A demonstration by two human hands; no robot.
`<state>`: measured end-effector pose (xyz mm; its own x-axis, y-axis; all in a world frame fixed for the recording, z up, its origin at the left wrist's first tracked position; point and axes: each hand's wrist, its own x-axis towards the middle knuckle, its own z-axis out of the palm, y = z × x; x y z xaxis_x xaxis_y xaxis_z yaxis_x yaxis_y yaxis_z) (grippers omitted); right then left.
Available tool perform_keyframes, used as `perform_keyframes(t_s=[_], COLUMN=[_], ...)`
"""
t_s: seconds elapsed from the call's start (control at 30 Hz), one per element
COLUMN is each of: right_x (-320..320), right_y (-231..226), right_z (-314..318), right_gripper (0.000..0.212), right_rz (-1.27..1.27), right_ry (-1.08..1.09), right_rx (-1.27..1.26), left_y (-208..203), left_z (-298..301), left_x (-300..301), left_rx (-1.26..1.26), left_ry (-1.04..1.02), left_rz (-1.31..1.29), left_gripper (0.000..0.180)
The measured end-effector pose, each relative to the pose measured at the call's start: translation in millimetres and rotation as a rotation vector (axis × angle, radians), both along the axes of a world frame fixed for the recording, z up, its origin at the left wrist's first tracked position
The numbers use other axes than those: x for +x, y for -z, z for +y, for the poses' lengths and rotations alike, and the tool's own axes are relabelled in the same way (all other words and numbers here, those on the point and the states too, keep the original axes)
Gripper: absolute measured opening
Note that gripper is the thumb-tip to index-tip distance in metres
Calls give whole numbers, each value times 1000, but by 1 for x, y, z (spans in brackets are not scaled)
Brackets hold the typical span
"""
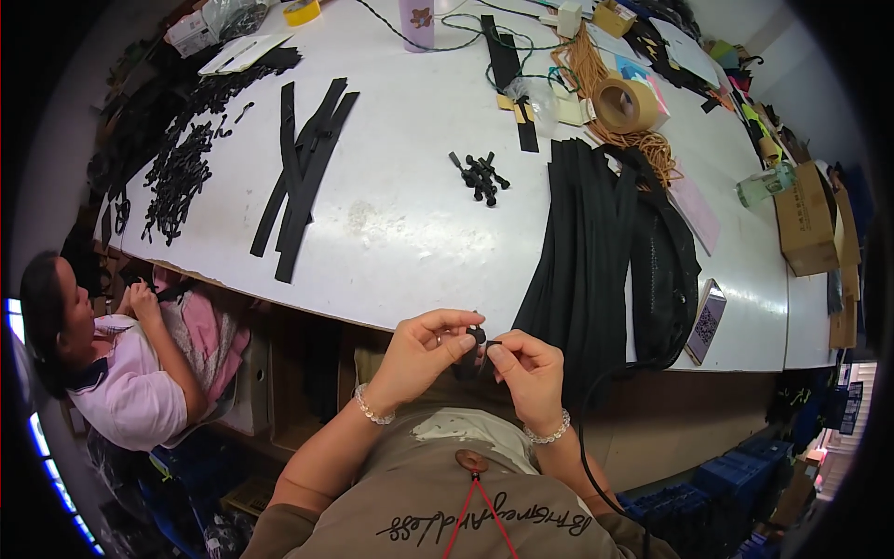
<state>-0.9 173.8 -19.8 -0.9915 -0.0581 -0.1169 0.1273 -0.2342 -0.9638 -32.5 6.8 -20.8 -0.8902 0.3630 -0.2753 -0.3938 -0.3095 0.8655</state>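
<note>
At the near edge of the table, my left hand [428, 352] pinches a small black piece [476, 334] between thumb and fingertips. Close beside it, my right hand [531, 373] is closed, thumb against forefinger, on a thin black end that meets the piece. The fingers partly cover both, so I cannot tell exactly what kind they are. A small pile of black knobbed pieces [481, 177] lies on the table ahead of my hands. To its right, long black fabric strips [582, 252] hang over the near edge.
More black strips [303, 177] and a heap of small black pieces [177, 177] lie on the left. A person [130, 373] sits there at the table. Toward the right are a tape roll [626, 104], brown cord [656, 154], a phone [708, 321], a bottle [765, 184] and a cardboard box [805, 224].
</note>
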Motion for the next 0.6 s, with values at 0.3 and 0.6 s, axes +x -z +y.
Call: perform_keyframes(t_s=[0.3, 0.6], right_x=[0, -2], right_y=[-7, -15], right_z=[-1, 1], right_gripper=[7, 8], right_rz=[-112, -162], right_ry=[-26, -186], right_rx=[-48, -83], left_y=[1, 12], left_z=[0, -4], left_x=[6, 13], left_rx=[70, 227], left_ry=[-7, 9], left_rz=[-19, -199], left_gripper=[20, 13])
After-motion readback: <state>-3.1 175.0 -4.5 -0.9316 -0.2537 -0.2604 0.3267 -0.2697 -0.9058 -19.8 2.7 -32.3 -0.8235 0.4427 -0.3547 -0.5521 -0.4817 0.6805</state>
